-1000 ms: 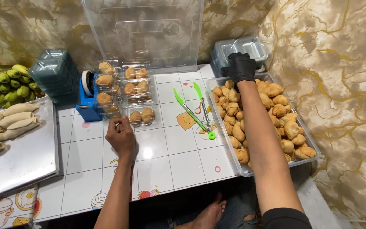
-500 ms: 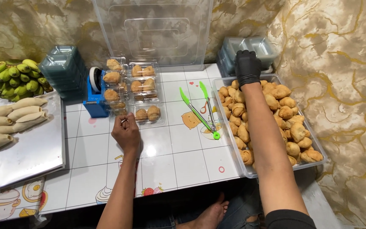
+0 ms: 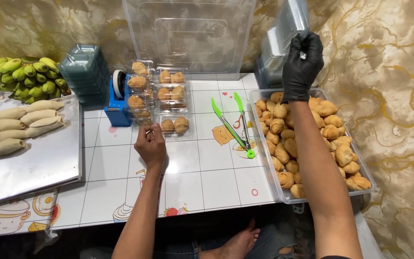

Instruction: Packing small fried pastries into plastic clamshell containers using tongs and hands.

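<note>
The fingers of the right hand (image 3: pixel 303 60), in a black glove, are curled shut and pinch the lower edge of a clear plastic box (image 3: pixel 291 21) held up in the upper right of the frame. The box rises above the fingertips and tilts toward the top edge; below and behind it, a stack of boxes (image 3: pixel 271 52) stands against the wall.

The left hand (image 3: pixel 151 144) is bare and rests near the middle of the frame on the tiled table (image 3: pixel 192 177). Its fingers are bent inward, knuckles up; whether they pinch anything I cannot tell. Just above the fingertips lies a filled box (image 3: pixel 174 126) with two pastries inside, close to the hand but apparently not touched.

Above that, more filled boxes (image 3: pixel 156 86) sit in rows. A blue tape dispenser (image 3: pixel 117 98) stands just left of them, and a stack of teal lids (image 3: pixel 85 72) stands further left.

Under the right forearm, a clear tray (image 3: pixel 360 189) holds a heap of golden pastries (image 3: pixel 334 139) at the right of the frame. Green tongs (image 3: pixel 231 125) lie on the table between the tray and the filled boxes.

At far left, a metal tray (image 3: pixel 39 163) carries pale dough rolls (image 3: pixel 22 124), and a bunch of green bananas (image 3: pixel 25 76) lies above it. A large clear lid (image 3: pixel 190 33) leans against the wall at top centre.
</note>
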